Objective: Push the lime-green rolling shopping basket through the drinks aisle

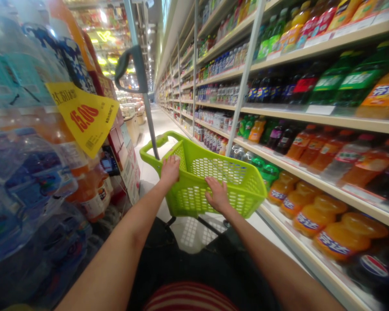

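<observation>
A lime-green plastic shopping cart [246, 172] with perforated walls stands in the aisle before me, and no goods show inside it. My left hand [170, 170] is closed over its near rim, close to the rear divider. Further along the same rim, my right hand [218, 194] has its fingers hooked over the top edge, with the thumb on the outside. A grey pole rises at the cart's back end and carries a dark loop handle [129, 69]. Dark legs and a wheel show partly beneath the basket.
Long shelves [327, 115] of bottled drinks line the right side, with orange soda bottles [337, 233] lowest. Stacked shrink-wrapped bottles [26, 181] crowd the left, bearing a yellow price sign [84, 119]. A pale-floored aisle [162, 119] runs ahead between them.
</observation>
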Tool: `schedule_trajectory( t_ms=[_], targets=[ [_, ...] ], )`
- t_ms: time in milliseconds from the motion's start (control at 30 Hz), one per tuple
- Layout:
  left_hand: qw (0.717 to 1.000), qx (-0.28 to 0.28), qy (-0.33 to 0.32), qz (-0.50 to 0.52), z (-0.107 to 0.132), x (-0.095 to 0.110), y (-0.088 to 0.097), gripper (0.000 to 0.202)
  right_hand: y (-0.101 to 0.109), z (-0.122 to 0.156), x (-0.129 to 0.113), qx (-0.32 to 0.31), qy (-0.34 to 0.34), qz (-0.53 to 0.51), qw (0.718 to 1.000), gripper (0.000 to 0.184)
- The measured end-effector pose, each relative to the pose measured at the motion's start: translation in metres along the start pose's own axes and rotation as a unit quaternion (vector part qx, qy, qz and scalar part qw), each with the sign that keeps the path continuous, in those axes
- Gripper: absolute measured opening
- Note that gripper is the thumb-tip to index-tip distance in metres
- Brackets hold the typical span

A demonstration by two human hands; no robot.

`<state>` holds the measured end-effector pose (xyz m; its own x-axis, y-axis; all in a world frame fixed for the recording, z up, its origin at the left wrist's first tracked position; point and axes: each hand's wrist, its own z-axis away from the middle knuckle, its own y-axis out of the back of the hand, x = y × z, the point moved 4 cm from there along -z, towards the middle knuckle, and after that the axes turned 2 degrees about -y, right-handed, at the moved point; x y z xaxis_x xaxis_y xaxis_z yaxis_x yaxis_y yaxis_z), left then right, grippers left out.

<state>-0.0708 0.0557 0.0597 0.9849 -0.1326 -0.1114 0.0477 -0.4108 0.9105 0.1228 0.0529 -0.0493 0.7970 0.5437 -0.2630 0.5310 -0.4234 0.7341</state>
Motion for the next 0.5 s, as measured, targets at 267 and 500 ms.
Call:
schedule_trajectory(
  t_ms=[267,500],
  targets=[
    [0.999,-0.006,-0.052,-0.012,0.012,0.011,-0.011,0.05,-0.002,0.0,-0.002,0.003,-0.002,-0.001,1.0,0.051],
    [0.996,0.019,-0.085,-0.022,0.005,-0.013,-0.008,0.047,0.001,-0.001,0.002,-0.001,0.006,-0.007,1.0,0.051]
  ],
)
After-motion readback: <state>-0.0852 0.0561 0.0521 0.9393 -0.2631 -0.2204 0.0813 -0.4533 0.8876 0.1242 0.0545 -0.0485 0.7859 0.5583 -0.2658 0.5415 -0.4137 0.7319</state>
